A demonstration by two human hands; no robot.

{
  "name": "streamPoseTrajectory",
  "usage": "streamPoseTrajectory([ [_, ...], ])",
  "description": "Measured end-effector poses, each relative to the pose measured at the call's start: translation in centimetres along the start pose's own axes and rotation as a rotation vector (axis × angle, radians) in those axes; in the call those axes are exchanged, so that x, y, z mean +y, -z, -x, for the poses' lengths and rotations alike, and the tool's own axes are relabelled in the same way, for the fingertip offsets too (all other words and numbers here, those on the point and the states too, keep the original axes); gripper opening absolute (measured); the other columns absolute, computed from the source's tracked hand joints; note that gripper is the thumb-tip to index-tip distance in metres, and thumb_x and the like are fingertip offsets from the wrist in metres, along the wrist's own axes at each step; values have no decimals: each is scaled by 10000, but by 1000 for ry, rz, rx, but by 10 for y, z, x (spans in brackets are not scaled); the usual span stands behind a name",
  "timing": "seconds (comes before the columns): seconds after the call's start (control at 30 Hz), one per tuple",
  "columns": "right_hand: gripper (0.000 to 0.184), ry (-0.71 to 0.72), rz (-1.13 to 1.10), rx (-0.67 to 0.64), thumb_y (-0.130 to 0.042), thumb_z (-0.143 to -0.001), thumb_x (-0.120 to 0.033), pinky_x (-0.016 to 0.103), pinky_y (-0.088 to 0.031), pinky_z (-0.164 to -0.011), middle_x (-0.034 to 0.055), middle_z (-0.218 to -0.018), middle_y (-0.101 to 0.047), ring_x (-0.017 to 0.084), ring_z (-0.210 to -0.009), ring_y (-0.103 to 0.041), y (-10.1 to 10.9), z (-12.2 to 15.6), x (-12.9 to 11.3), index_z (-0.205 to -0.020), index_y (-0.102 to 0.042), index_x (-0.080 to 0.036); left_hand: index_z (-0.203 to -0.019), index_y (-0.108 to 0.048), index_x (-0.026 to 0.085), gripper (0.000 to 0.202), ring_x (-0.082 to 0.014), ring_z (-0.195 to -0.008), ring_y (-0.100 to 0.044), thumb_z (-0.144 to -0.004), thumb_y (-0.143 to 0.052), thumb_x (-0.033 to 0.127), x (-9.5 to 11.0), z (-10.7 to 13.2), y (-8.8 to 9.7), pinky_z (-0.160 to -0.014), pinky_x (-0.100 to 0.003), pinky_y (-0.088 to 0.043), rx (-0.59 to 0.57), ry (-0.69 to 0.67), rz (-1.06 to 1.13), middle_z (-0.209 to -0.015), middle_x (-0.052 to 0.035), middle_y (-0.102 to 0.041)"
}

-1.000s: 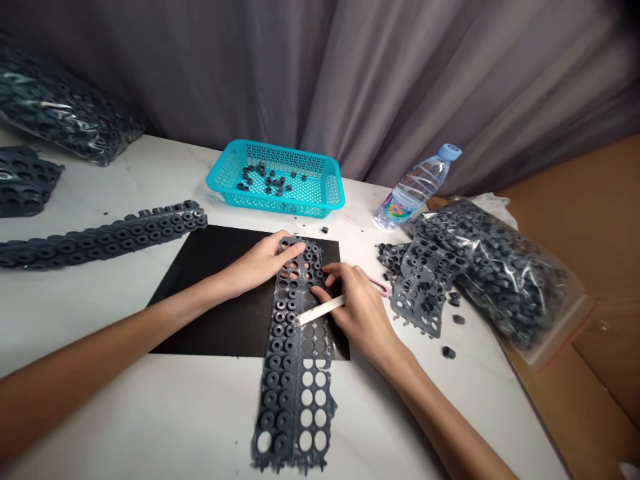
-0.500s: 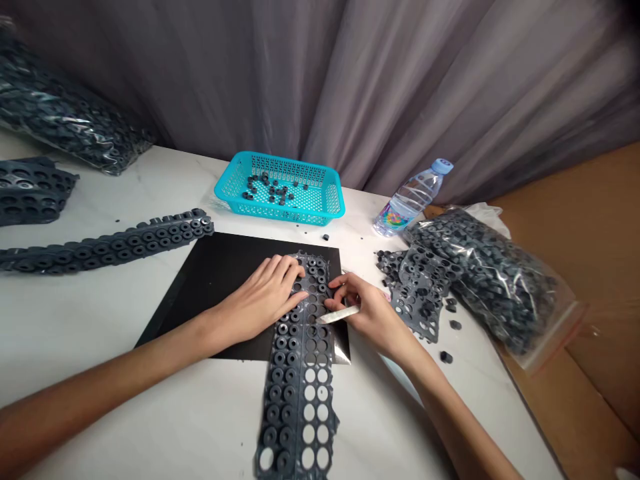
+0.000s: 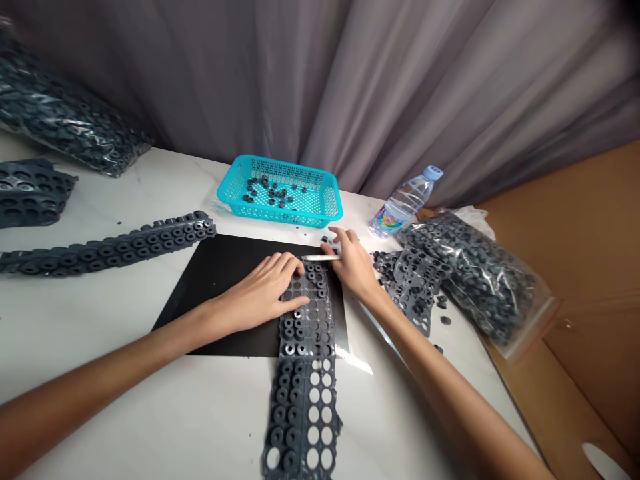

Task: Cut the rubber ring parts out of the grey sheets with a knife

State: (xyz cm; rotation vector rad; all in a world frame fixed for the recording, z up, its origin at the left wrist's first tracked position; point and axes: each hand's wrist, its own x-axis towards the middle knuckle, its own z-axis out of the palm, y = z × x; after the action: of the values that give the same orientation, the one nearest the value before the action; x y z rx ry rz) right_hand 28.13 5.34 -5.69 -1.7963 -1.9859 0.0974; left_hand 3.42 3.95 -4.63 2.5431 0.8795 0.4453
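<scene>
A dark grey rubber sheet (image 3: 305, 413) runs toward me across the black mat (image 3: 215, 287) and over its near edge. Its left columns hold many ring-shaped rubber pieces; the right columns are mostly round holes, with a few rings near the far end. My left hand (image 3: 267, 293) rests flat on the sheet's upper left, fingers spread, hiding some rings. Gripped in my right hand (image 3: 354, 263) is a slim white stick-like tool (image 3: 317, 258), pointing left across the sheet's far end. Whether its tip touches a ring cannot be made out.
Small dark pieces lie in a turquoise basket (image 3: 280, 217) behind the mat. To the right are a water bottle (image 3: 397, 207), a perforated scrap sheet (image 3: 417, 283) and a filled plastic bag (image 3: 480, 287). At left are a rubber strip (image 3: 110, 247) and another filled bag (image 3: 65, 113).
My right hand has moved away from me with the white tool, from the sheet's middle to its far end. My left hand stays on the sheet. The view has shifted slightly.
</scene>
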Motion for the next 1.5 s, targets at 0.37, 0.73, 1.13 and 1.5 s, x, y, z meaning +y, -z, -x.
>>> streamPoseTrajectory([
  [0.37, 166, -149, 350, 55, -619, -1024, -290, 315, -363, -656, 92, -1092, -764, 279, -985, -694, 64, 22, 36, -1029, -771, -222, -1224, -611, 218, 229, -243, -1143, -604, -1122, -501, 390, -16, -12, 2, -1066, -449, -433, 50, -84, 27, -1255, -58, -651],
  [0.73, 179, -207, 577, -6, -579, -1032, -258, 324, -253, -587, 104, -1047, -763, 281, -975, -674, 72, 56, 64, -986, -749, -225, -1253, -695, 211, 209, -225, -1126, -648, -1114, -553, 275, -16, -24, -9, -1064, -419, -435, 109, -191, -53, -1199, -40, -706],
  [1.13, 468, 11, 208, 352, -318, -1153, -431, 465, -451, -911, 132, -1052, -659, 321, -1042, -575, 66, 52, 32, -1022, -711, -216, -1241, -686, 191, 196, -223, -1154, -646, -1098, -553, 207, -21, -29, -4, -1103, -429, -439, 72, -235, -26, -1214, -54, -708],
  [1.5, 342, -271, -1027, -50, -712, -983, -549, 318, -598, -627, 5, -699, -706, 189, -594, -713, 25, 57, -19, -905, -664, -219, -1261, -702, 179, 249, -227, -1137, -666, -1126, -499, 230, -18, -32, 4, -1044, -384, -511, 17, -307, -94, -1213, -80, -698],
])
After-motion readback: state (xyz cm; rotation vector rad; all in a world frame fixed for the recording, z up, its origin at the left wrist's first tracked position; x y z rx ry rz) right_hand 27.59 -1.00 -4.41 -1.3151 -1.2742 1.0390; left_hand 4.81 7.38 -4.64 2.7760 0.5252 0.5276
